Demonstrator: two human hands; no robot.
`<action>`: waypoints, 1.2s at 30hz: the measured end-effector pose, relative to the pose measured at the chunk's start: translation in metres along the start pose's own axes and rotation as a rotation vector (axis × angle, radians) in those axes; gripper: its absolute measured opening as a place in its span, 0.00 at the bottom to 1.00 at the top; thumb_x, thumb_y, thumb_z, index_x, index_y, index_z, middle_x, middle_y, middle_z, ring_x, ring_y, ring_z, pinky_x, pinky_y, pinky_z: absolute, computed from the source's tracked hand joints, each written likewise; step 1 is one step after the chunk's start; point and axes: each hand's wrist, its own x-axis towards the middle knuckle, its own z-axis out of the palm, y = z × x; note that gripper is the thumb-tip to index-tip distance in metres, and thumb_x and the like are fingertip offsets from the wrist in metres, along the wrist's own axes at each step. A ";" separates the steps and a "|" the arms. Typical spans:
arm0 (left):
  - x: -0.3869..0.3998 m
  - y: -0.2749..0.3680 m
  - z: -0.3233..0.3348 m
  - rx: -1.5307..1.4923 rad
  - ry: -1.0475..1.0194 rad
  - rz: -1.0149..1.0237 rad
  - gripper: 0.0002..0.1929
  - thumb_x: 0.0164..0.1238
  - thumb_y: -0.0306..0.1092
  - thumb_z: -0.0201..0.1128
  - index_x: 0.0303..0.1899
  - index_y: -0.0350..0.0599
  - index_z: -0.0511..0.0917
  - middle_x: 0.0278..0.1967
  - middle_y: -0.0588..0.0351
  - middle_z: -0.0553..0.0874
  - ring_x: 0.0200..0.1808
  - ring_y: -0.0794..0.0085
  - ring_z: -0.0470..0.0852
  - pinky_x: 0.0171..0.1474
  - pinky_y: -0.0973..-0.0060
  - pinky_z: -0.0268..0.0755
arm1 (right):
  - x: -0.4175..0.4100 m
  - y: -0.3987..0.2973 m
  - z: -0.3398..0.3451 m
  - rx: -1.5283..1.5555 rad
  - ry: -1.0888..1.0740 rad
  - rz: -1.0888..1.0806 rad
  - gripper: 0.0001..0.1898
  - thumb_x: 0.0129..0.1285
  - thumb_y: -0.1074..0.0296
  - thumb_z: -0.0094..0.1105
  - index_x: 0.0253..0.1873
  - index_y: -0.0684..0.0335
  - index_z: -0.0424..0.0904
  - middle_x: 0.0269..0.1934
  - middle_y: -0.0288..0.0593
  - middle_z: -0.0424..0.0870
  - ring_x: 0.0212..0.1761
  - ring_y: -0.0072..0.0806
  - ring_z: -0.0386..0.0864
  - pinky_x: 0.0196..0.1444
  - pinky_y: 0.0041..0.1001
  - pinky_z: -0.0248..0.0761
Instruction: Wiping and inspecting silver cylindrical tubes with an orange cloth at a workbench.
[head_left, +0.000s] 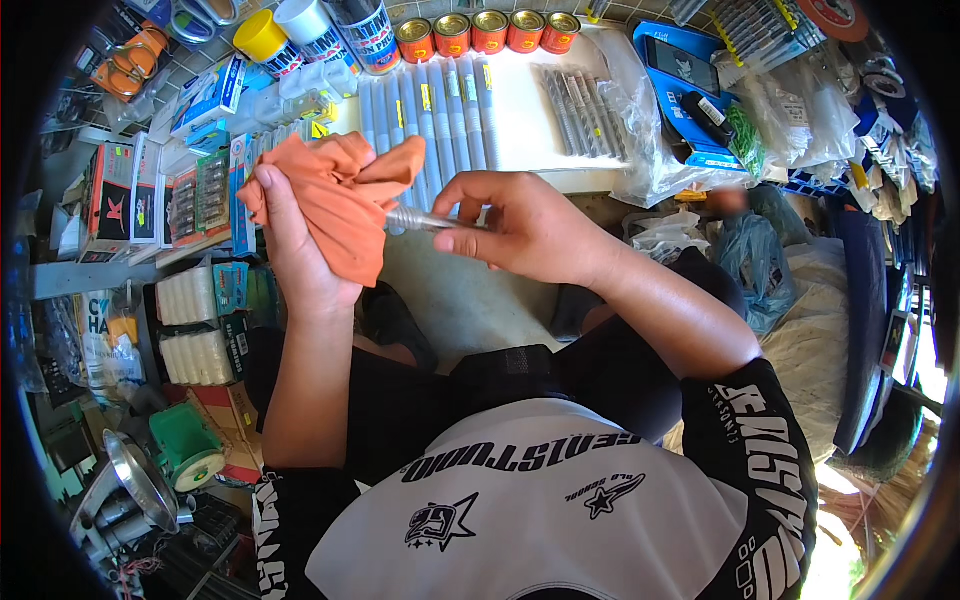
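An orange cloth is bunched in my left hand, wrapped around one end of a metal drill bit. Spiral flutes show where the bit comes out of the cloth; the end inside is hidden. My right hand pinches the bare shank between thumb and fingers. Just beyond my hands, several long drill bits in plastic sleeves lie side by side on a white board. Farther right on that board is a row of unsleeved-looking bits.
Small red cans and spray cans line the back. Boxed goods crowd the left, above a green scale. A blue tray at right holds a phone and a black object. Plastic bags lie below.
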 end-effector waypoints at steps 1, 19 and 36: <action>-0.001 -0.003 -0.002 0.000 0.001 0.000 0.30 0.83 0.62 0.43 0.56 0.39 0.73 0.48 0.52 0.79 0.46 0.65 0.82 0.53 0.65 0.76 | -0.001 0.000 0.001 0.000 0.000 0.000 0.15 0.68 0.64 0.71 0.51 0.66 0.80 0.31 0.38 0.84 0.22 0.19 0.77 0.27 0.23 0.69; 0.010 0.021 -0.047 -0.004 0.293 0.175 0.30 0.80 0.64 0.47 0.63 0.48 0.72 0.55 0.51 0.82 0.59 0.62 0.81 0.61 0.60 0.73 | 0.005 0.052 -0.053 -0.321 -0.066 0.143 0.11 0.64 0.64 0.68 0.44 0.66 0.87 0.40 0.52 0.88 0.45 0.43 0.86 0.50 0.38 0.77; 0.004 0.016 -0.024 -0.030 0.236 0.075 0.27 0.82 0.62 0.45 0.49 0.43 0.73 0.43 0.53 0.80 0.49 0.66 0.81 0.54 0.68 0.76 | 0.004 0.158 -0.166 -1.010 0.553 0.488 0.16 0.59 0.59 0.68 0.39 0.70 0.86 0.41 0.62 0.87 0.47 0.56 0.86 0.53 0.47 0.78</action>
